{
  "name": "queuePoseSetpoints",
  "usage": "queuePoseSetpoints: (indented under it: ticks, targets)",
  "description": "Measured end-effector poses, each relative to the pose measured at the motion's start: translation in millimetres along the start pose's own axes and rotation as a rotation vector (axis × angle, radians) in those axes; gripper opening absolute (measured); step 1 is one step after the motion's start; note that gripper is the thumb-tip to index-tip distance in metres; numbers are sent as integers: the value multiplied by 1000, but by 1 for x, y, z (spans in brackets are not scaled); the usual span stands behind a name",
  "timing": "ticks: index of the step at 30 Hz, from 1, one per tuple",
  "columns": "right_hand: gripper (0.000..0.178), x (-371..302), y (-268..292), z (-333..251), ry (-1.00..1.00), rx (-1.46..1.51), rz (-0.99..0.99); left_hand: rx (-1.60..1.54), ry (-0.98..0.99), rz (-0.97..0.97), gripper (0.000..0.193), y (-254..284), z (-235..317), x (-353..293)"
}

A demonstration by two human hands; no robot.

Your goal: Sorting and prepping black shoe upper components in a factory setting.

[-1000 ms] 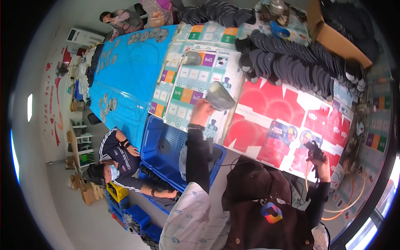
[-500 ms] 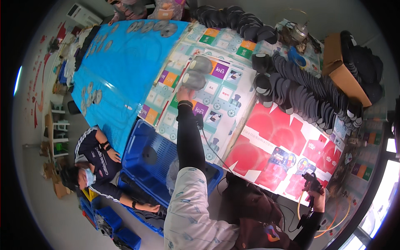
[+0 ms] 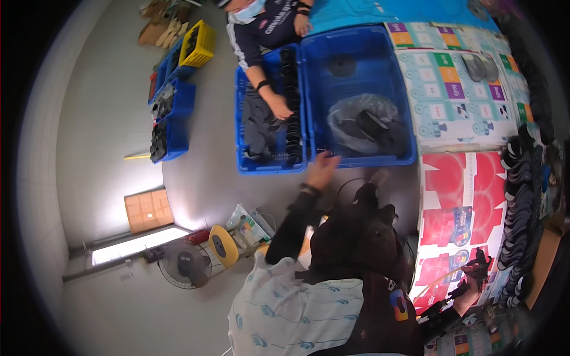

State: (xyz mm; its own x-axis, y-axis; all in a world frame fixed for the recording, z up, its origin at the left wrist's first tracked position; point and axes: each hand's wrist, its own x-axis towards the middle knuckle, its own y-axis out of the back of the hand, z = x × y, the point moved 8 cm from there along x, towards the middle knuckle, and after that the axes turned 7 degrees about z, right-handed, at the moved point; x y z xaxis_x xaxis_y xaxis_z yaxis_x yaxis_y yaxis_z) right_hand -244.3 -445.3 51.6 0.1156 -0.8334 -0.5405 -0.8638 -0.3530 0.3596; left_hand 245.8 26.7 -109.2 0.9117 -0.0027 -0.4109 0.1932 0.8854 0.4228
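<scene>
My left hand (image 3: 322, 170) reaches out with fingers apart and nothing in it, close to the near rim of a big blue crate (image 3: 356, 161). Inside that crate lies a clear plastic bag (image 3: 362, 123) holding dark round discs. My right hand (image 3: 472, 272) is far off at the lower right, closed around a black handheld tool (image 3: 478, 259) with a cable, over red printed cardboard (image 3: 463, 196) on the table.
A co-worker's hand (image 3: 279, 107) rests in a second blue crate (image 3: 249, 163) full of stacked black discs. Rows of black discs (image 3: 522, 196) line the table's right side. Smaller blue crates (image 3: 169, 113), a yellow crate (image 3: 197, 44), a fan (image 3: 187, 264) and a cardboard box (image 3: 148, 209) stand on the floor.
The view has swung from the table down to the crates on the floor. My left hand has left the grey piece on the table and now reaches toward the big blue crate.
</scene>
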Motion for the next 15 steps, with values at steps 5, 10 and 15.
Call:
queuePoseSetpoints:
  ticks: [5, 10, 15]
  targets:
    - [24, -39, -18, -10, -39, -38, 71, 481, 153, 592, 110, 303, -132, 44]
    - [17, -64, -43, -1, 86, -29, 14, 660, 168, 650, 111, 379, -151, 146]
    - [34, -89, -52, 5, 56, -235, -21, 787, 177, 587, 103, 388, -112, 262]
